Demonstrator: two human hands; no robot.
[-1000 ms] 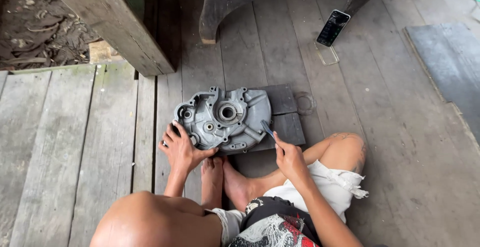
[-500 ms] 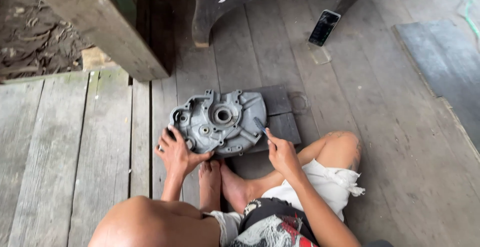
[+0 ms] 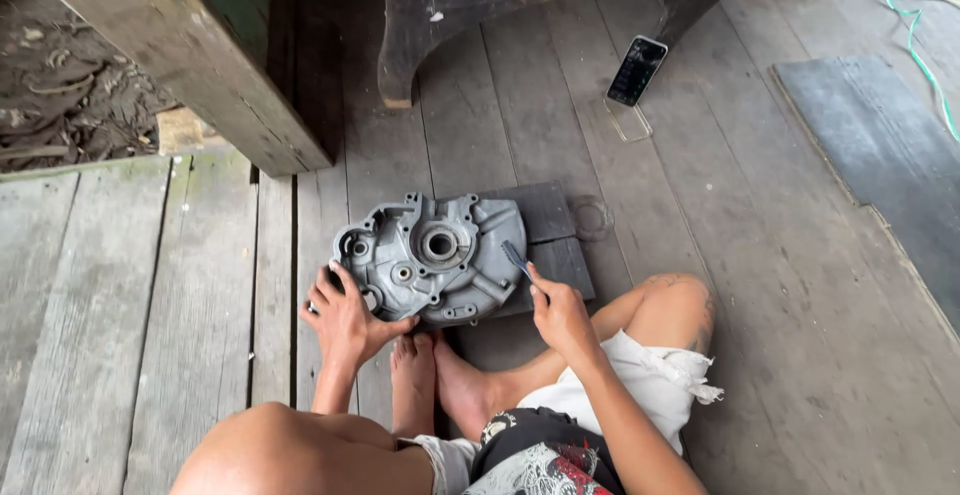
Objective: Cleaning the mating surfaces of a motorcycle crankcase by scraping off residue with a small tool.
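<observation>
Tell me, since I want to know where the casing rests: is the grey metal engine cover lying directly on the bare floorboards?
No, the engine cover lies on a dark flat board set on the plank floor.

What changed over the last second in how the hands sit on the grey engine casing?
Little. The right hand with its thin tool has moved from beside the lower right rim up to the right edge of the engine casing. The left hand stays pressed on the casing's lower left corner. Casing, dark board beneath it and the phone lie as before; nothing was picked up or released.
</observation>
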